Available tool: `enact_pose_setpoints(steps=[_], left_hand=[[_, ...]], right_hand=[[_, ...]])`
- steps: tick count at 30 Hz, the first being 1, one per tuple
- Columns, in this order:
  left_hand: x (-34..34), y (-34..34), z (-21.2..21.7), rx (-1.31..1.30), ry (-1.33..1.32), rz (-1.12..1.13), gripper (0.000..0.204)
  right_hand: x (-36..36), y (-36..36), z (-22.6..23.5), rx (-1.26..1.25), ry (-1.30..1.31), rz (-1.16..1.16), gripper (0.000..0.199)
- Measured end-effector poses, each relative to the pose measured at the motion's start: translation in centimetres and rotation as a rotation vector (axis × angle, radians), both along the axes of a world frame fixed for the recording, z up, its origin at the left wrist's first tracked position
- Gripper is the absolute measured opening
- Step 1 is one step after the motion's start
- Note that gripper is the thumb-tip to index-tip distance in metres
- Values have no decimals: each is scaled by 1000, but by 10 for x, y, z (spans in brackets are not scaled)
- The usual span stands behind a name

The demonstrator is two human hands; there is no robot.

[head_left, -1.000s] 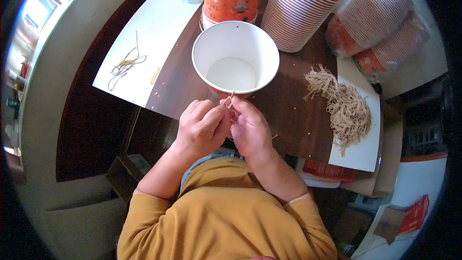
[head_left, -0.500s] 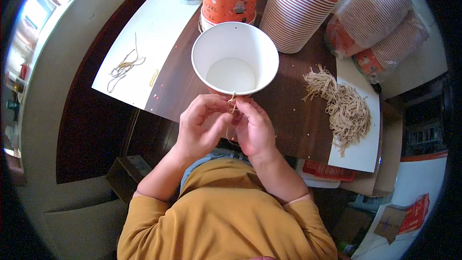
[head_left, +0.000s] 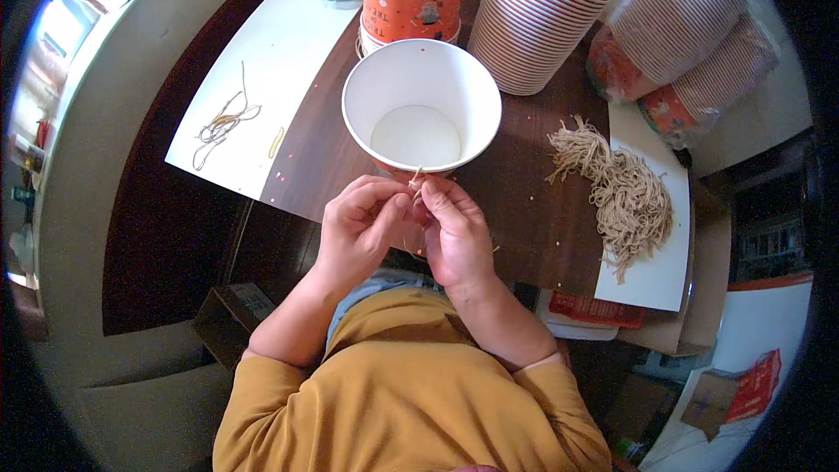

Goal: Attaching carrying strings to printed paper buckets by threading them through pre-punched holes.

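Observation:
An orange paper bucket (head_left: 422, 79), white inside, stands upright at the middle of the table with its mouth up and a small hole near its far rim. A thin beige cord (head_left: 417, 177) comes over or through its near rim; which, I cannot tell. My left hand (head_left: 360, 225) pinches the cord between thumb and fingertips just below that rim. My right hand (head_left: 460, 232) pinches it too, its fingertips almost touching the left ones. Part of the cord is hidden between my fingers, and thin ends hang beneath them.
Beyond stand an upturned orange bucket (head_left: 412, 9) and a tall stack of nested buckets (head_left: 533, 31). Plastic-wrapped stacks (head_left: 677, 31) lie at the far right. A heap of beige cords (head_left: 631, 201) is on the right; a few loose cords (head_left: 225, 127) lie on white board at left.
My fingertips have drawn closer together on the cord, and the loop between them looks smaller. The bucket appears slightly farther left in the view.

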State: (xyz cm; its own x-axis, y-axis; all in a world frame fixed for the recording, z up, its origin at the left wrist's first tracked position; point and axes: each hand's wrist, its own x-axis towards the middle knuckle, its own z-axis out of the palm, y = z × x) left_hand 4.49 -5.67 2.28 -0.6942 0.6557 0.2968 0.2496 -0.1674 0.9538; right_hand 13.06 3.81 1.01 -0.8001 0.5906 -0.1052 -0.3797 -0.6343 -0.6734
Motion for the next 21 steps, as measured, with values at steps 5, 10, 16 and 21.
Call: enact_pose_setpoints(steps=[5,10,16,21], left_hand=[[-3,-1,6,-87,-119,-42,11],[-5,1,5,-121,-73,-24,11],[-4,5,12,-187,20,-9,5],[-3,2,4,-190,-63,-19,5]], right_hand=[[-1,0,-5,50,-73,-44,13],[-4,-1,-10,111,-44,-73,12],[-8,-8,-5,66,-11,-126,16],[-5,-11,-6,17,12,-119,15]])
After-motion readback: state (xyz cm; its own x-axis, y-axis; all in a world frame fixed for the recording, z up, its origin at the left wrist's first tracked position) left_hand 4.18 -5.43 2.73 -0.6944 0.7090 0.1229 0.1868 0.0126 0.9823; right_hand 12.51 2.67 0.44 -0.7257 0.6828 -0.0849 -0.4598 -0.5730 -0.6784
